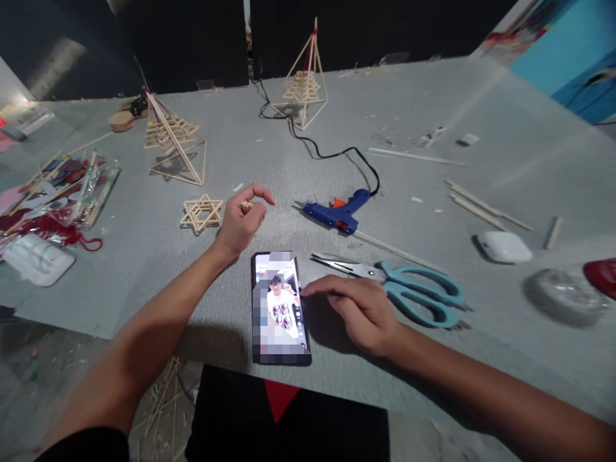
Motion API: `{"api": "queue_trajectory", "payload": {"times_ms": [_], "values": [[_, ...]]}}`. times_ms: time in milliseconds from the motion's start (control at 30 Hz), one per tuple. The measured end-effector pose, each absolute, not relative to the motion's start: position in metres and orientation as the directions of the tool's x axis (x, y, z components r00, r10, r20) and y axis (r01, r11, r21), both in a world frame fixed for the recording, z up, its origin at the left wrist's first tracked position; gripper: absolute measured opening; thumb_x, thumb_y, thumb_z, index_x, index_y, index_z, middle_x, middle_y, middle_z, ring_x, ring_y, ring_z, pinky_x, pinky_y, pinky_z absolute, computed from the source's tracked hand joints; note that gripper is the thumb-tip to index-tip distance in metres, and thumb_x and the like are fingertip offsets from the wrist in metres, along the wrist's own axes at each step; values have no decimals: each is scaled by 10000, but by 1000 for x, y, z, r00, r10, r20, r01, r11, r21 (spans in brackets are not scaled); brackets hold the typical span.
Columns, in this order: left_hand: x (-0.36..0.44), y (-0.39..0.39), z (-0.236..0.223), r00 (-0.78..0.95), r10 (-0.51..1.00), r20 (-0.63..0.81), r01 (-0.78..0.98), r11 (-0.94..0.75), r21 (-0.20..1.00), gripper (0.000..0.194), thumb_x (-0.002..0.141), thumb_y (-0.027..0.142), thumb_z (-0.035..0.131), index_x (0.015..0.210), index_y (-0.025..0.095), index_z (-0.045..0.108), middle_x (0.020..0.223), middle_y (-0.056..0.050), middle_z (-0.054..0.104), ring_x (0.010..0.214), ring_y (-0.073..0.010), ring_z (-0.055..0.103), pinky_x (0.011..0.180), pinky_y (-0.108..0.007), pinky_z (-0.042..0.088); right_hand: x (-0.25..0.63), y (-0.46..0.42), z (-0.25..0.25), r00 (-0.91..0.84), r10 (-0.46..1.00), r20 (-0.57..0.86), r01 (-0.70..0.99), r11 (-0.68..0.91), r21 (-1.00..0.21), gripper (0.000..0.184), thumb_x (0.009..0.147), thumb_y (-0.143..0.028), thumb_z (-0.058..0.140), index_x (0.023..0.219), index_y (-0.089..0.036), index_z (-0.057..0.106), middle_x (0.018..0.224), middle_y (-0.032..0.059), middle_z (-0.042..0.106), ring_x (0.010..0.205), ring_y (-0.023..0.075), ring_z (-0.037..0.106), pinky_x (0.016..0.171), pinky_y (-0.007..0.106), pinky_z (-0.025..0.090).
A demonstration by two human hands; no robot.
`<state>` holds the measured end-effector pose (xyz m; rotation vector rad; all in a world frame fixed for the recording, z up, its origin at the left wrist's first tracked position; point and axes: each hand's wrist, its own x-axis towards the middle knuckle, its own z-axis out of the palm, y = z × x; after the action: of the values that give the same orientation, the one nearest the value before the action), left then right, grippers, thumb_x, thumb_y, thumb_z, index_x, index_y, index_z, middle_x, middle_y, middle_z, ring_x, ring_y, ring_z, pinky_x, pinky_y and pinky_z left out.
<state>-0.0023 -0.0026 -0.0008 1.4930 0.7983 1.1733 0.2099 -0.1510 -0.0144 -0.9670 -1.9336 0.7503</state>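
My left hand (240,221) rests on the grey table (423,192) with its fingers curled, pinching a small piece of wooden stick (246,206). A flat star made of sticks (202,213) lies just left of it. My right hand (359,308) lies beside a smartphone (279,309) with a lit screen; its forefinger touches the phone's right edge. Teal-handled scissors (409,285) lie just behind the right hand. A blue hot glue gun (337,212) with a black cord sits behind the scissors.
Two stick pyramids stand farther back, one at the left (176,138), one at the centre (303,83). A pile of packets and red string (58,192) lies at the left edge. Loose sticks (486,208), a white case (503,247) and a tape roll (563,295) lie at the right.
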Motion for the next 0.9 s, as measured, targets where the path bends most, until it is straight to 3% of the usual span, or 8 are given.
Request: {"api": "queue_trajectory", "payload": {"times_ms": [233,433,600,800,900], "values": [[-5,0,-2,345,916,202,194,-281,940,160,847,212,551,983,203,634,569,90,386,483,-73,310,486,-234,240,209,-149,-15,-345,841,417,322,524,-789,355,918,-98,398,996,-204,728,758,1,744,549,112,629,526,257,486],[-11,0,8,491,855,166,569,-459,683,292,820,147,568,1095,175,664,817,4,660,719,-120,568,695,-264,421,208,-148,-18,-345,835,429,297,530,-794,349,913,-108,402,1000,-194,728,812,18,766,616,123,677,555,252,501],[-17,0,17,633,760,145,621,-611,491,350,843,166,602,1180,170,698,1110,-81,741,956,-186,666,883,-327,504,208,-147,-20,-347,826,444,297,545,-784,351,916,-121,399,998,-194,733,790,15,754,608,122,670,557,248,490],[-31,-2,33,626,779,23,720,-589,368,464,844,239,663,1305,189,667,1157,-91,756,929,-208,679,846,-353,520,209,-147,-18,-353,828,436,299,541,-786,348,914,-125,399,986,-190,734,744,6,737,595,119,663,549,239,482],[-31,-3,32,621,783,16,715,-576,396,397,866,214,629,1257,198,701,1092,-75,775,853,-180,679,795,-326,512,209,-147,-18,-355,829,433,296,539,-789,348,915,-129,399,988,-187,734,758,11,742,606,121,667,556,240,488]]}}
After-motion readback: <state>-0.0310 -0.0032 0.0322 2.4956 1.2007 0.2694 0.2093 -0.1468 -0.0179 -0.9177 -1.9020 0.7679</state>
